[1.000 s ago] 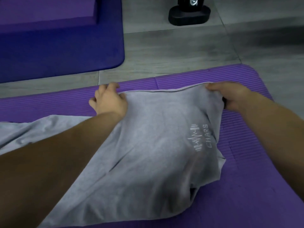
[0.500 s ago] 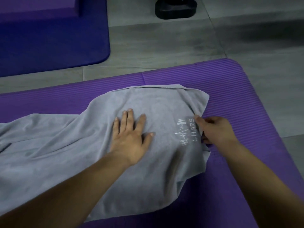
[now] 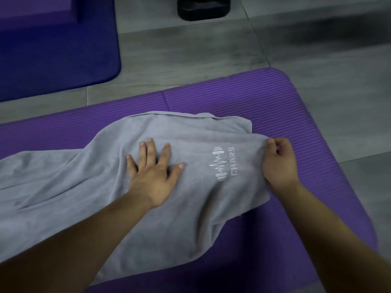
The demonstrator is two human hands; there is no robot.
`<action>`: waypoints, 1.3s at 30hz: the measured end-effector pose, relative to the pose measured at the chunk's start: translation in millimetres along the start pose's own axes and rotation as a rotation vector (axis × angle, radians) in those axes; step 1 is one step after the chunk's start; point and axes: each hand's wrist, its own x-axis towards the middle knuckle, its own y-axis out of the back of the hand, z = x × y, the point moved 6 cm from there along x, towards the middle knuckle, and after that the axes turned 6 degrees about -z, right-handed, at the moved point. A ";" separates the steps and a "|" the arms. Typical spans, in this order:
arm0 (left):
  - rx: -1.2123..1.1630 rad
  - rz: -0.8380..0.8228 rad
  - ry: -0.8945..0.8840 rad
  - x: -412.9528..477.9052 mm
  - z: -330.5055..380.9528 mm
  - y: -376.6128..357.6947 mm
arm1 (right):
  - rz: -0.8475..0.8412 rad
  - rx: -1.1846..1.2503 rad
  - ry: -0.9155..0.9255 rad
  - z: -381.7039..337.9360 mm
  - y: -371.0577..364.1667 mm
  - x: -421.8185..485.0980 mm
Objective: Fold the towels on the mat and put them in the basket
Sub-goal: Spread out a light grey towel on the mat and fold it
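Note:
A grey towel (image 3: 84, 187) with a white "CHARS" logo lies rumpled across the purple ribbed mat (image 3: 285, 106), its left part running out of view. My left hand (image 3: 152, 174) rests flat on the middle of the towel, fingers spread. My right hand (image 3: 279, 163) pinches the towel's right edge just right of the logo and holds it taut. No basket is in view.
Grey tiled floor (image 3: 190, 56) lies beyond the mat. A dark blue mat (image 3: 53, 60) with a purple block (image 3: 38, 7) on it sits at the top left. A black base (image 3: 203, 7) stands on the floor at the top centre.
Both hands let go of the far edge and came nearer. The left hand now presses flat on the towel; the right hand has pulled the right edge outward, smoothing the cloth by the logo.

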 end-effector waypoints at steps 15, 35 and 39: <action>0.051 0.139 -0.107 -23.7 45.7 -36.6 | -0.395 0.116 -0.067 38.8 27.6 -71.0; 0.060 0.187 0.019 -15.6 36.0 -27.3 | -0.149 -0.622 0.186 24.4 44.4 -23.1; 0.047 0.132 0.113 -5.9 11.7 -15.7 | -0.106 -0.479 0.268 -19.2 0.5 40.5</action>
